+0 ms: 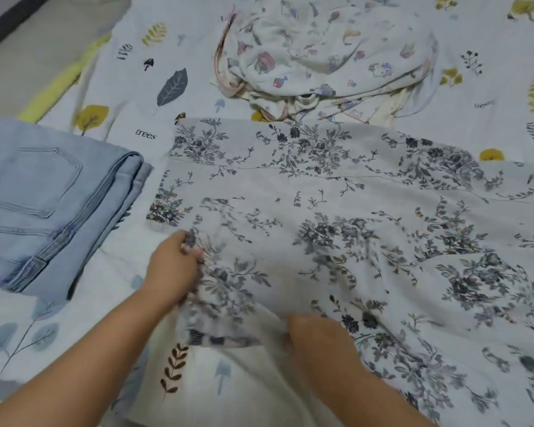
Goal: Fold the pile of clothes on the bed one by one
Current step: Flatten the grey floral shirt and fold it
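A white garment with a grey-blue floral print (pixel 336 217) lies spread across the bed, reaching off the right edge of view. My left hand (pixel 173 269) grips its near-left edge, fingers curled into the fabric. My right hand (pixel 315 340) pinches the lower hem just to the right, where the cloth bunches between both hands. A crumpled pile of pale printed clothes (pixel 321 57) sits at the far side of the bed, behind the floral garment.
Folded light-blue jeans (pixel 50 208) lie at the left, beside the floral garment. The bed sheet (pixel 130 87) is white with leaf and tree prints. A yellow strip and grey floor show at the far left beyond the bed's edge.
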Demonstrator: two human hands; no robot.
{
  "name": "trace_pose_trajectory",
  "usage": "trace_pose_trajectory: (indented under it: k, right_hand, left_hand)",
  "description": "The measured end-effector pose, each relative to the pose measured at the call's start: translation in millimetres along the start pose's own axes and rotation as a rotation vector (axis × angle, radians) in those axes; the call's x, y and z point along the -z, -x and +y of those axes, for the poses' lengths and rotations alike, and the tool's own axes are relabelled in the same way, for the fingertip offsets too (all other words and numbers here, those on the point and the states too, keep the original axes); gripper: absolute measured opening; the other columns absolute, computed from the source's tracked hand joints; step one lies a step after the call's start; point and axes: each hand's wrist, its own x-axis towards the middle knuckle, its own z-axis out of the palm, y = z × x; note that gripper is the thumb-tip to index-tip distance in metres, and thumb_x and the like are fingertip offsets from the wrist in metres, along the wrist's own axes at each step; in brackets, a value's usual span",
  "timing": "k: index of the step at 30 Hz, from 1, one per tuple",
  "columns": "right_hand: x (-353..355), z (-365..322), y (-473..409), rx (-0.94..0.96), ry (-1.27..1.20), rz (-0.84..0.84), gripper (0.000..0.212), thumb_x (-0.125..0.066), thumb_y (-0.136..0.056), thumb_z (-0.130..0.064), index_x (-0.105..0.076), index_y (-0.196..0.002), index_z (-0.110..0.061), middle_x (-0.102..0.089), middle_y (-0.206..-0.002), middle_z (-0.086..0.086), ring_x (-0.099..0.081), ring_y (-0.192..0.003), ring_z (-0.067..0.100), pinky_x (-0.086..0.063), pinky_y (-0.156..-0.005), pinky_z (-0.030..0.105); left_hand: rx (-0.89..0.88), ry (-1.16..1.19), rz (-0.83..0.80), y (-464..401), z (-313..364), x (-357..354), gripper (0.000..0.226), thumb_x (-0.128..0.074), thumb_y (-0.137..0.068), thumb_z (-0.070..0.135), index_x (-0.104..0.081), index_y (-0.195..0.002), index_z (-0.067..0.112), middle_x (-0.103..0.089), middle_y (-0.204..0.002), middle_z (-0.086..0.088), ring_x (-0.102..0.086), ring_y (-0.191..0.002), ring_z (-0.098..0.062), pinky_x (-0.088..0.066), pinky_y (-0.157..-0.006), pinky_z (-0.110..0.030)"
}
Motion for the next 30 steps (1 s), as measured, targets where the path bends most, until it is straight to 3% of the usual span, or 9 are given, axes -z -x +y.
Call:
trace_pose_trajectory:
  k: [4,6,9,14,17,20,24,27,30]
  right_hand:
    - [8.2,-39.6,11.4,0.159,-0.143,-0.048,0.013,-0.037,-0.098,-0.027,-0.046,-0.094,-0.017,-0.05,-0.093,0.005,-0.049,-0.088,0.024,-0.038,-0.074,0.033]
    - [6.2,-51.6,5.3,0.164,-0.129,-0.298,0.024,-0.037,-0.099,-0.03,-0.051,-0.103,-0.011,-0.053,-0.106,0.011,-0.05,-0.092,0.022,-0.04,-0.076,0.035]
    - [-1.9,-50.9,1.6,0.154,-0.05,-0.477,0.025,-0.039,-0.098,-0.028,-0.054,-0.104,-0.009,-0.053,-0.109,0.012,-0.053,-0.095,0.023,-0.046,-0.08,0.037]
    - [30.4,-0.3,0.0,-0.153,-0.407,0.272,0.019,-0.04,-0.099,-0.024,-0.059,-0.102,-0.023,-0.061,-0.095,-0.009,-0.056,-0.074,0.005,-0.048,-0.072,0.018]
    - [54.1,49.1,-32.9,-0.282,-0.284,0.557,0.027,-0.041,-0.098,-0.018,-0.057,-0.12,-0.015,-0.059,-0.117,0.004,-0.058,-0.09,0.016,-0.045,-0.077,0.026]
    - [58.3,78.8,-68.0,-0.378,-0.13,0.458,0.036,-0.039,-0.099,-0.018,-0.045,-0.134,-0.011,-0.049,-0.13,0.014,-0.056,-0.104,0.032,-0.045,-0.078,0.036]
    - [45.0,85.0,-100.0,-0.275,0.103,0.214,0.021,-0.046,-0.096,-0.023,-0.051,-0.114,-0.015,-0.052,-0.106,0.008,-0.057,-0.086,0.026,-0.045,-0.069,0.03]
    - [49.6,77.2,-107.1,-0.272,0.082,0.422,0.011,-0.044,-0.091,-0.005,-0.049,-0.099,-0.011,-0.053,-0.096,0.01,-0.055,-0.079,0.028,-0.035,-0.06,0.03]
    - [46.3,62.6,-108.7,-0.242,-0.046,0.585,0.035,-0.044,-0.092,-0.005,-0.042,-0.126,-0.008,-0.036,-0.14,0.019,-0.054,-0.096,0.032,-0.048,-0.071,0.037]
  left_hand:
    - [-0.057,-0.273,-0.002,4.7,-8.6,60.9,0.004,-0.058,-0.089,0.006,-0.055,-0.092,0.006,-0.055,-0.069,-0.015,-0.053,-0.054,-0.026,-0.036,-0.044,-0.027]
    - [0.042,-0.599,-0.156,5.3,-25.8,80.2,0.012,-0.062,-0.088,0.015,-0.057,-0.087,0.004,-0.062,-0.09,-0.019,-0.059,-0.082,-0.03,-0.036,-0.06,-0.026]
    - [0.203,-0.842,-0.353,9.3,-50.0,84.4,0.023,-0.055,-0.092,0.027,-0.056,-0.077,0.009,-0.063,-0.08,-0.012,-0.058,-0.065,-0.023,-0.042,-0.051,-0.022]
    - [-0.06,-0.688,0.113,-9.3,-45.4,62.3,0.03,-0.051,-0.093,0.028,-0.053,-0.109,0.002,-0.058,-0.109,-0.022,-0.057,-0.095,-0.037,-0.04,-0.072,-0.036]
    - [-0.098,-0.58,0.174,-27.6,-27.6,41.1,0.048,-0.054,-0.092,0.024,-0.039,-0.129,-0.002,-0.05,-0.118,-0.031,-0.051,-0.104,-0.045,-0.042,-0.081,-0.047]
    - [0.007,-0.435,0.167,-42.3,-25.7,27.0,0.034,-0.052,-0.094,0.024,-0.041,-0.113,-0.002,-0.057,-0.105,-0.027,-0.049,-0.082,-0.034,-0.037,-0.066,-0.039]
    - [-0.129,-0.322,0.272,-49.4,-25.5,31.2,0.017,-0.054,-0.092,0.011,-0.047,-0.104,0.001,-0.054,-0.087,-0.011,-0.045,-0.074,-0.028,-0.032,-0.063,-0.035]
    - [-0.154,-0.196,0.408,-51.0,-22.1,42.2,0.021,-0.056,-0.09,0.009,-0.049,-0.108,0.001,-0.057,-0.094,-0.017,-0.053,-0.089,-0.037,-0.035,-0.072,-0.038]
    - [-0.046,-0.126,0.475,-54.5,-24.8,40.3,0.03,-0.055,-0.091,0.012,-0.047,-0.117,0.0,-0.057,-0.112,-0.024,-0.053,-0.101,-0.039,-0.039,-0.082,-0.042]
